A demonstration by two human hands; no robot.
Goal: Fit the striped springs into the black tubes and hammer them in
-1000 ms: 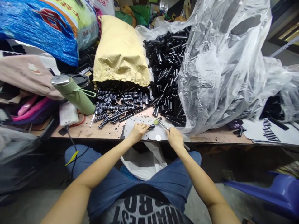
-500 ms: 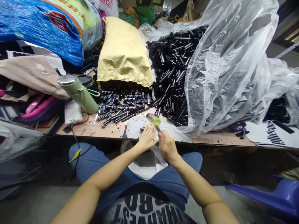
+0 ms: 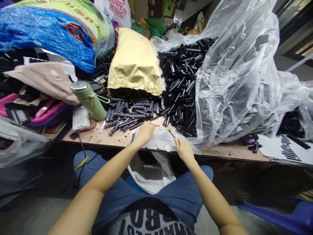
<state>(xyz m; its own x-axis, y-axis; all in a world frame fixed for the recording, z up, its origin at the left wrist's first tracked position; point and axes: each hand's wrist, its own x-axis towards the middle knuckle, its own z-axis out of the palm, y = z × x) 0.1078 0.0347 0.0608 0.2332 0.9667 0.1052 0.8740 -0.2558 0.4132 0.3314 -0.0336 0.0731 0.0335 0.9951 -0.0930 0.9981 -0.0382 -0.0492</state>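
Observation:
My right hand (image 3: 185, 149) is closed around the metal handle of a small hammer (image 3: 172, 133) with a yellow-green head, over the table's front edge. My left hand (image 3: 146, 131), smeared by motion, is beside the near end of a pile of ridged black-and-white rods (image 3: 117, 109); whether it holds anything I cannot tell. Below and between the hands lies a white board (image 3: 157, 142). One ridged black-and-white piece (image 3: 151, 166) shows inside an open white bag (image 3: 144, 182) between my knees. Smooth black tubes (image 3: 181, 86) are heaped behind the hammer.
A yellow sack (image 3: 137, 62) lies behind the ridged rods. To its left stand a green flask (image 3: 91, 102) and a white power bank (image 3: 80, 118) with a cable. A large clear plastic bag (image 3: 234, 81) bulges at right. A blue stool (image 3: 281, 213) is on the floor.
My left hand has left the board and moved left toward the ridged rods. My right hand has moved right and down with the hammer. A ridged piece now shows in the white bag.

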